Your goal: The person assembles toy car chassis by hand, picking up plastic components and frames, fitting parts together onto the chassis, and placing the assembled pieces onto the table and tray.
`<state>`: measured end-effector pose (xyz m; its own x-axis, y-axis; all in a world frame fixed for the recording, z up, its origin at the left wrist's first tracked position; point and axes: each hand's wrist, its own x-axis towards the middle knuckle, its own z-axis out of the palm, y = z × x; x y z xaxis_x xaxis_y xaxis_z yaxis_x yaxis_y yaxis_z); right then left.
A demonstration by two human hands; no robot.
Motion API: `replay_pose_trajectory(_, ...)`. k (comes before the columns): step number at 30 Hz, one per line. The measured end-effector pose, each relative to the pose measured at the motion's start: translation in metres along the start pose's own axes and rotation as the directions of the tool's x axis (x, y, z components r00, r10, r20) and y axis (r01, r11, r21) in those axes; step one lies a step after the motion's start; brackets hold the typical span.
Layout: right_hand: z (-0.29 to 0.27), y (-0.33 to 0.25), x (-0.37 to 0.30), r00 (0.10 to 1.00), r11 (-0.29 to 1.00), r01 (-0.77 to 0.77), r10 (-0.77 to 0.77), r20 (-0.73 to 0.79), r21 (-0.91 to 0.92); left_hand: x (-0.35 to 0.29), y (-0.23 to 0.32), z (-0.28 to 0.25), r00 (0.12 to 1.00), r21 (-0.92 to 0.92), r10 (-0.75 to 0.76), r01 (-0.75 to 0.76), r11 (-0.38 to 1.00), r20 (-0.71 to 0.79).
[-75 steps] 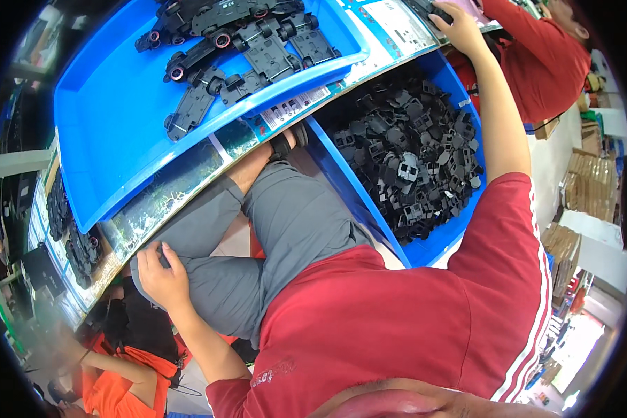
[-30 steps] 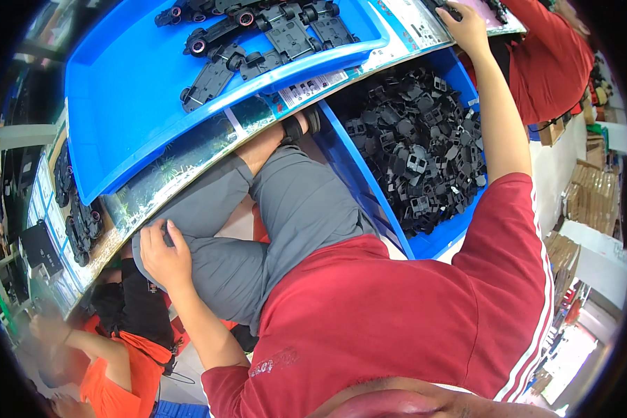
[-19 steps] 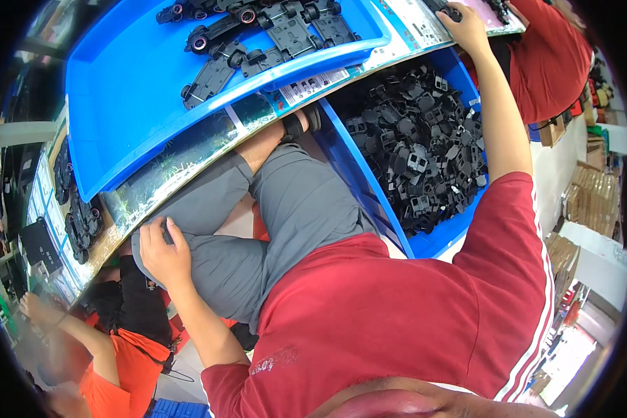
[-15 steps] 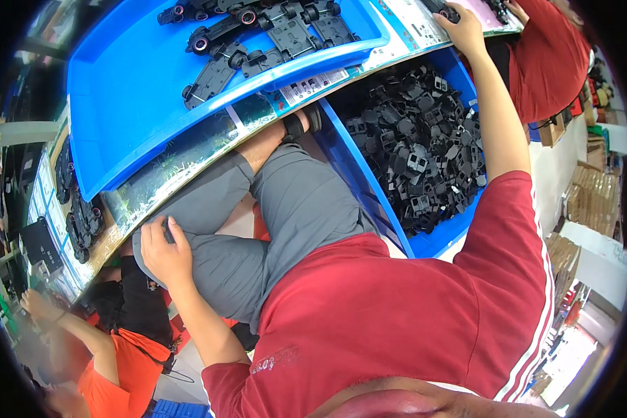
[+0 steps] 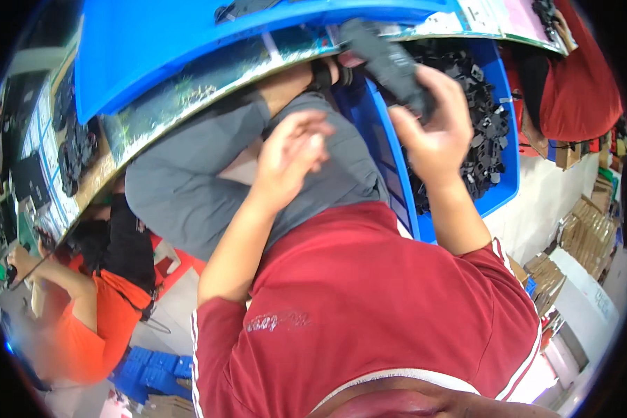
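Observation:
My right hand (image 5: 440,132) grips a black toy car chassis (image 5: 389,64), thumb on one side and fingers on the other. It is tilted and slightly blurred, above the table edge and the near side of a deep blue bin (image 5: 511,157). Small black plastic parts (image 5: 486,129) fill that bin to my right. Over my lap, my left hand (image 5: 285,160) is raised with fingers curled toward the thumb. Motion smears its fingertips, and whatever may be between them is not clear.
A large blue tray (image 5: 188,45) stands on the table (image 5: 209,104) ahead, with black car chassis (image 5: 247,7) at its far side. More dark car parts (image 5: 78,157) lie on the left. People work on both sides. Cardboard (image 5: 585,216) is stacked at right.
My right hand has come back from the far right of the table and now carries the chassis nearer. My left hand has risen off my knee and moved right, toward it.

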<state>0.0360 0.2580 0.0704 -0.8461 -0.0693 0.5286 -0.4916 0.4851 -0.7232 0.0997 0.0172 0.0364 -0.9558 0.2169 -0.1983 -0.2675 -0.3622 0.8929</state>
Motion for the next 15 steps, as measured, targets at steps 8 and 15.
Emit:
replay_pose_trajectory(8,0.061,-0.049,-0.016,0.849,0.957,0.237,-0.287,0.443,0.164,-0.014,0.003,0.000,0.957,-0.214,0.111,-0.172,0.962,-0.269)
replay_pose_trajectory(15,0.073,-0.064,0.000,0.821,0.902,0.359,-0.428,0.379,0.239,-0.059,0.016,-0.049,0.937,-0.337,-0.003,-0.123,0.933,-0.350)
